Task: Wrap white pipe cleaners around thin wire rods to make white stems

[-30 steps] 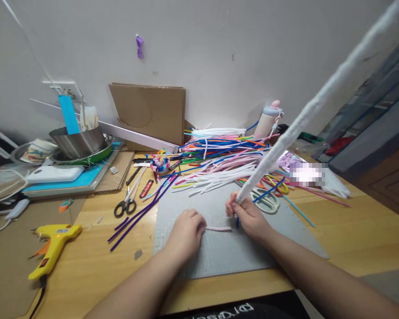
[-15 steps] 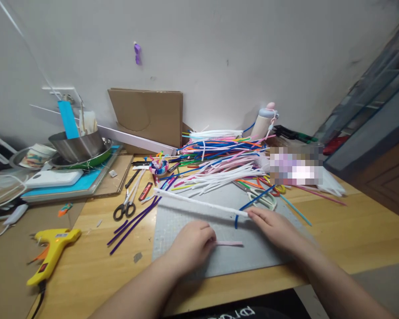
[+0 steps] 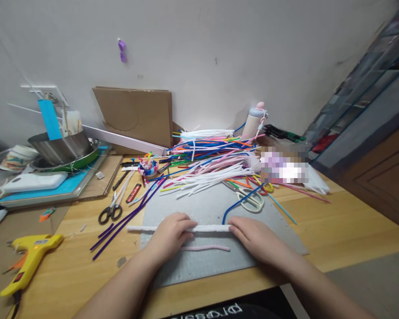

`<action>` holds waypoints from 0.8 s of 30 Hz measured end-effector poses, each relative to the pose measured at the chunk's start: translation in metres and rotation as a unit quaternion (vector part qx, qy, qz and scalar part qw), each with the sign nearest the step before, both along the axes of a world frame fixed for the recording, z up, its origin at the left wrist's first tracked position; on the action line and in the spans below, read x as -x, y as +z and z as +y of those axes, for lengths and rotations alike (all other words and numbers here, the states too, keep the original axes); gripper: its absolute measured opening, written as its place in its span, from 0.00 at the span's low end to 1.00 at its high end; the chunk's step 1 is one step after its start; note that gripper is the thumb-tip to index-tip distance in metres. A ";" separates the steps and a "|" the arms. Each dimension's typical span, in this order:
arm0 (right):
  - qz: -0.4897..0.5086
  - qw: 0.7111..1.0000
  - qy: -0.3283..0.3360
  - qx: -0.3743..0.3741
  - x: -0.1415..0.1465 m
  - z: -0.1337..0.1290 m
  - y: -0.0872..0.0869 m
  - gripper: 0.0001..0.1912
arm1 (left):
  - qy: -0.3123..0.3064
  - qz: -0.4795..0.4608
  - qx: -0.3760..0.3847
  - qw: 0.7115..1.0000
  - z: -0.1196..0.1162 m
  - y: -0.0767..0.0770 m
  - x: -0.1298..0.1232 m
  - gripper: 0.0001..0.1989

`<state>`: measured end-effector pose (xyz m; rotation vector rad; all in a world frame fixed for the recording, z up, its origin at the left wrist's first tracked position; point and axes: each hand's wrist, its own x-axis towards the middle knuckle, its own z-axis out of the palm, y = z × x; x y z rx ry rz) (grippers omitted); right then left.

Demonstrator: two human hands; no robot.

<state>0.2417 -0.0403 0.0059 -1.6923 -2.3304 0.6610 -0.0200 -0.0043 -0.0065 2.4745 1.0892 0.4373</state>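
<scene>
A long white pipe cleaner [image 3: 209, 228] lies flat and crosswise on the grey cutting mat [image 3: 206, 208]. My left hand [image 3: 169, 235] rests on its middle-left part, fingers curled over it. At its right end sits my right hand [image 3: 256, 235], fingertips pinching it. A short pink pipe cleaner piece [image 3: 206, 248] lies loose on the mat just in front of the white one, between both hands. A blue pipe cleaner [image 3: 241, 201] curves over the mat behind my right hand.
A big heap of coloured pipe cleaners [image 3: 213, 164] covers the back of the desk. Black-handled scissors [image 3: 111, 208] and purple pipe cleaners [image 3: 126, 219] lie left of the mat. A yellow glue gun [image 3: 29, 259] sits at the near left, green scissors [image 3: 249, 197] at the back right.
The white pipe cleaner came down from standing upright in my right hand to lying flat on the mat. My left hand let the pink piece go and moved onto the white one.
</scene>
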 end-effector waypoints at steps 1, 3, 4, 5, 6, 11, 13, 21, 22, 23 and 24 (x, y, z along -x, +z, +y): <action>0.010 1.000 0.015 -0.001 -0.002 0.003 0.001 0.13 | 0.002 0.004 -0.001 1.000 -0.001 -0.001 -0.001 0.12; 0.029 0.998 0.057 -0.016 -0.006 0.009 0.005 0.11 | 0.005 0.008 -0.002 1.000 -0.002 -0.002 -0.002 0.12; 0.032 0.996 0.078 -0.026 -0.009 0.013 0.007 0.11 | 0.005 0.009 -0.003 1.000 -0.002 -0.002 -0.002 0.12; 0.028 0.995 0.094 -0.037 -0.012 0.017 0.009 0.11 | 0.005 0.008 -0.003 1.000 -0.002 -0.002 -0.002 0.12; 0.018 0.993 0.102 -0.049 -0.015 0.022 0.011 0.11 | 0.006 0.007 -0.003 1.000 -0.001 -0.002 -0.002 0.12; -0.105 0.984 0.082 -0.116 -0.030 0.052 0.006 0.15 | 0.008 0.005 -0.001 1.000 0.002 -0.001 -0.003 0.13; -0.149 0.980 0.071 -0.115 -0.034 0.065 0.000 0.12 | 0.006 0.004 0.001 1.000 0.003 -0.002 -0.002 0.13; -0.055 0.978 0.062 -0.194 -0.028 0.094 0.019 0.07 | 0.050 0.002 -0.006 0.999 0.002 -0.007 -0.011 0.13; -0.032 0.973 0.068 -0.217 -0.024 0.095 0.025 0.07 | 0.065 0.004 -0.009 0.998 0.004 -0.007 -0.014 0.13; -0.013 0.969 0.075 -0.234 -0.018 0.095 0.030 0.06 | 0.080 0.006 -0.013 0.997 0.007 -0.007 -0.018 0.13; 0.002 0.968 0.085 -0.237 -0.012 0.095 0.033 0.06 | 0.092 0.007 -0.014 0.996 0.011 -0.007 -0.021 0.13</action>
